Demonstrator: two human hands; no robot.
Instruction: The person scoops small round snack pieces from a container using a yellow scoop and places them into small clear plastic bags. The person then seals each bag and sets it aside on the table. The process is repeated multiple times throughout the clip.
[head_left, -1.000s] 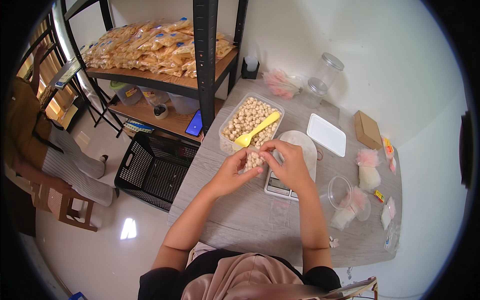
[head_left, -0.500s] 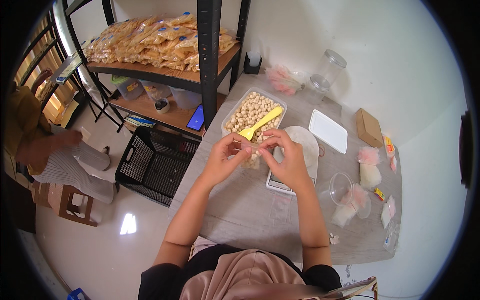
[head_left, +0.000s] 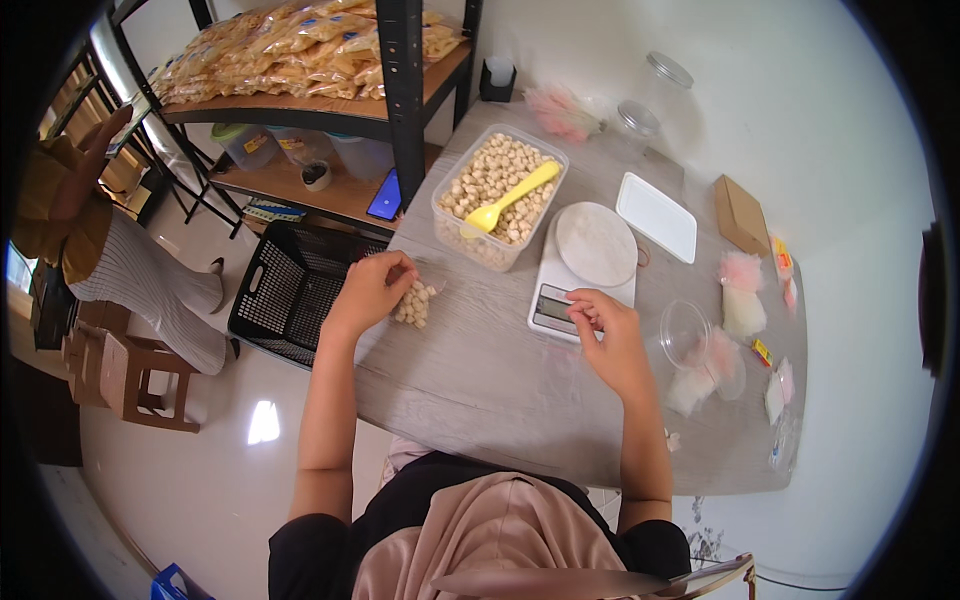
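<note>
head view: the left hand (head_left: 372,290), left of centre, is closed on a small clear bag of pale round snacks (head_left: 415,303) resting on the grey table (head_left: 480,380). the right hand (head_left: 608,335), at centre, pinches its fingers at the front edge of the white kitchen scale (head_left: 580,265), gripping nothing i can make out. just above sits a clear tub of snacks (head_left: 500,195) with a yellow scoop (head_left: 510,197).

Clear glossy plastic tub (head_left: 447,205), matt grey wood-grain table (head_left: 480,380), white plastic scale (head_left: 585,265).

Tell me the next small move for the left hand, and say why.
Probably lift the small clear bag of snack balls onto the round platter of the kitchen scale: the left hand holds it at the table edge, the platter is bare, and the right hand touches the scale's front.
</note>
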